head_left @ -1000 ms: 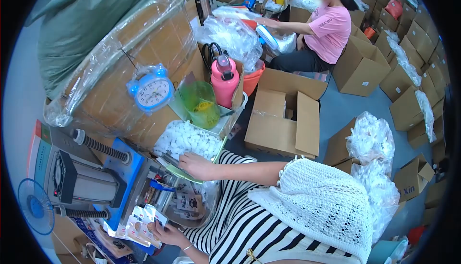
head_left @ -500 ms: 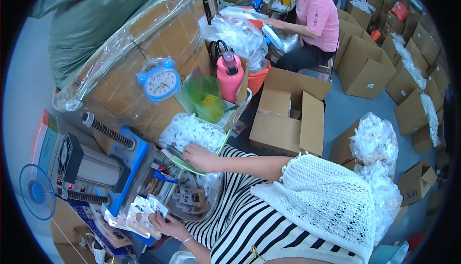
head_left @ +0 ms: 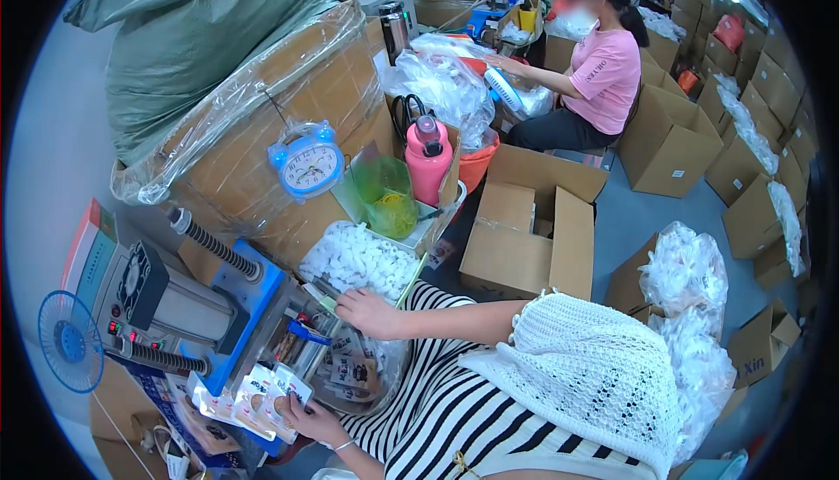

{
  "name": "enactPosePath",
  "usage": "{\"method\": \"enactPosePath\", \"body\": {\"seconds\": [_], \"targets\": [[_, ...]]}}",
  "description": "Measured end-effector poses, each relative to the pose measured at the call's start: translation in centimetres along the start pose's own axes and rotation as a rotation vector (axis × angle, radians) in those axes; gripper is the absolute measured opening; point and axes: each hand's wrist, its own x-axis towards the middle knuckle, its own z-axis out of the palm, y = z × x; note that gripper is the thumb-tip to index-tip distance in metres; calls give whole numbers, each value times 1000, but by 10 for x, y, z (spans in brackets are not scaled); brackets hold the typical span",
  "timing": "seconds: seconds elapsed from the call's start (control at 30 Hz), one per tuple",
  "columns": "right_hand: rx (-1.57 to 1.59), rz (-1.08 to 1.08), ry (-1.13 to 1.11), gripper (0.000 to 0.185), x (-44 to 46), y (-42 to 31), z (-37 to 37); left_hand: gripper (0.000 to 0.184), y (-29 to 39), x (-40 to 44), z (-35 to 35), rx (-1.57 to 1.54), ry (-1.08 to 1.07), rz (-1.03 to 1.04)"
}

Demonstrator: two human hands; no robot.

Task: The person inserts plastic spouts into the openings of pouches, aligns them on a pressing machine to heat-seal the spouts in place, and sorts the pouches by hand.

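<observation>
My left hand [head_left: 306, 419] pinches the edge of a small printed packet [head_left: 290, 386], beside more white packets [head_left: 253, 401] fanned out at the press [head_left: 253, 305]. My right hand [head_left: 367, 312] lies at the near edge of a tray of small white plastic pieces [head_left: 358, 257], with its fingers closed; anything between the fingertips is too small to make out. Between my hands, a clear bowl [head_left: 384, 393] holds printed packets. A blue-handled item [head_left: 308, 332] lies beside the bowl.
A blue alarm clock [head_left: 308, 165], a green cup [head_left: 384, 200] and a pink bottle [head_left: 428, 161] stand behind the tray. An open carton [head_left: 507, 257] is to my right. A co-worker in pink [head_left: 603, 78] sits further off. A small blue fan [head_left: 70, 340] is at far left.
The whole view has shifted slightly. My hands stay at the packets and at the tray edge. The co-worker's head and upper body have changed position.
</observation>
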Motion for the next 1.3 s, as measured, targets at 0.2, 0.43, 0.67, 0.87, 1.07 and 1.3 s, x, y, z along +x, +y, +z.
{"method": "enactPosePath", "body": {"seconds": [0.2,0.43,0.67,0.87,1.07,1.3], "targets": [[66,114,-6,29,-4,4,4,28,0,-2,0,7,-21,-8],[105,132,-37,42,-6,4,6,29,1,-2,-3,11,-34,-7],[80,126,-60,40,-2,6,3,28,3,0,-2,19,-16,-27],[91,143,-92,45,-2,4,-2,27,1,-1,0,15,-15,-44],[110,163,-63,46,-2,6,2,23,-8,4,-2,69,-12,-20],[176,162,34,32,-2,5,1,20,-3,13,-7,125,-116,-83]]}}
